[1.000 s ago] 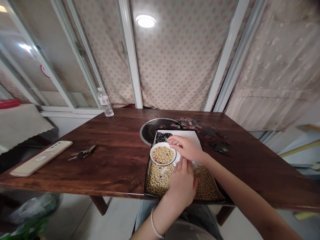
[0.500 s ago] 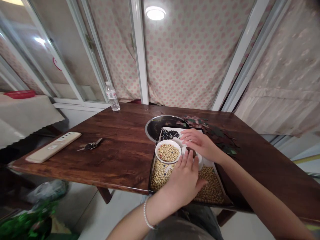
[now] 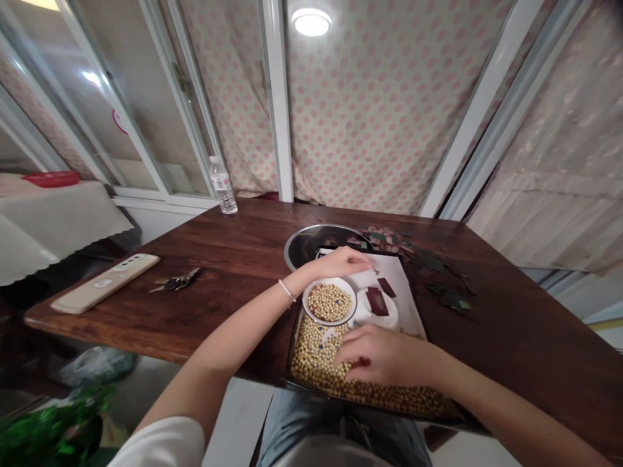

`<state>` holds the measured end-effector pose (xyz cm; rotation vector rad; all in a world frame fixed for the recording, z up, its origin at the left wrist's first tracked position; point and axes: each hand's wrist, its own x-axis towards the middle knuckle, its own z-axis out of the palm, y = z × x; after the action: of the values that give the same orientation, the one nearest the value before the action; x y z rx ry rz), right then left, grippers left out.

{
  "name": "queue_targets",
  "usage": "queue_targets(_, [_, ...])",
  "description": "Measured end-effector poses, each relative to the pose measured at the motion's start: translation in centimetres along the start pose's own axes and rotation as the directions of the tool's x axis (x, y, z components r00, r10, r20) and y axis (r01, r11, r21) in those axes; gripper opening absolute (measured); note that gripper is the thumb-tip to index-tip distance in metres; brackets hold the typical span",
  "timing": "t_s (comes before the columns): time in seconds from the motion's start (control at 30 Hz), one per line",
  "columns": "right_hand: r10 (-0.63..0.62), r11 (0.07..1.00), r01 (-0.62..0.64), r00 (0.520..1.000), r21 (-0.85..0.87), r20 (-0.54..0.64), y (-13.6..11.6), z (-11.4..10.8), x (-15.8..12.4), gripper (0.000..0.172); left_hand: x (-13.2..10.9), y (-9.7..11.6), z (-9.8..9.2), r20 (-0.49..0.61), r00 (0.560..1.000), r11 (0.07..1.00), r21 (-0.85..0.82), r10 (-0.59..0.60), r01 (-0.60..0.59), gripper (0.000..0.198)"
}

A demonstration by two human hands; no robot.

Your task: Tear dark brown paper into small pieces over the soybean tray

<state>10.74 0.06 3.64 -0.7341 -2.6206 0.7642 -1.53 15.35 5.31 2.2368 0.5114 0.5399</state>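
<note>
My left hand [image 3: 344, 261], with a beaded bracelet on its wrist, reaches over the far part of a black-edged tray [image 3: 413, 288]. Its fingers are loosely bent above the tray's white bottom, and nothing shows in them. Over the yellow soybeans [image 3: 311, 360] at the near side hovers or rests my right hand [image 3: 377, 355], fingers curved and thumb apart. A white bowl [image 3: 353, 311] of soybeans [image 3: 329, 303] with a few coloured bits stands at the tray's left. Beside it is a white rounded dish [image 3: 389, 319] with a dark red piece [image 3: 378, 302] on top.
Another dark red piece [image 3: 387, 287] lies behind the dish. Dark green and reddish scraps [image 3: 431, 263] are scattered right of the tray. A round dark inset [image 3: 304, 243] lies behind it. Keys [image 3: 176, 281], a phone [image 3: 104, 282] and a water bottle [image 3: 223, 186] are on the left.
My left hand has moved from the tray's middle to its far side. My right hand has come back nearer, over the soybeans. The dish with its dark red piece is now uncovered.
</note>
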Motion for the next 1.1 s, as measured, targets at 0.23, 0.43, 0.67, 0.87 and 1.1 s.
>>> queue_targets(0.23, [-0.02, 1.0, 0.018, 0.991, 0.013, 0.132, 1.3, 0.8, 0.5, 0.015, 0.3, -1.3, 2.0, 0.167, 0.985, 0.988, -0.152, 0.046, -0.021, 0.034])
queue_targets(0.43, [0.009, 0.996, -0.024, 0.987, 0.091, 0.162, 1.6, 1.1, 0.6, 0.016, -0.5, -0.9, 1.8, 0.204, 0.979, 0.972, -0.23, 0.002, 0.045, 0.037])
queue_targets(0.67, [0.025, 0.982, -0.047, 0.993, 0.183, 0.119, 2.3, 1.3, 0.3, 0.017, -0.8, -1.5, 1.3, 0.222, 0.975, 0.953, -0.285, -0.035, 0.099, 0.044])
queue_targets(0.87, [0.084, 0.926, -0.132, 0.985, 0.353, 0.148, 2.2, 0.2, -0.3, 0.015, -1.4, -1.2, 1.7, 0.177, 0.984, 0.975, -0.22, 0.029, 0.011, 0.037])
queue_targets(1.1, [0.357, 0.872, -0.215, 0.894, 0.441, -0.27, 4.4, -2.7, -2.2, 0.015, -2.6, -1.0, 2.1, 0.077, 0.993, 0.996, -0.019, 0.086, -0.085, 0.034])
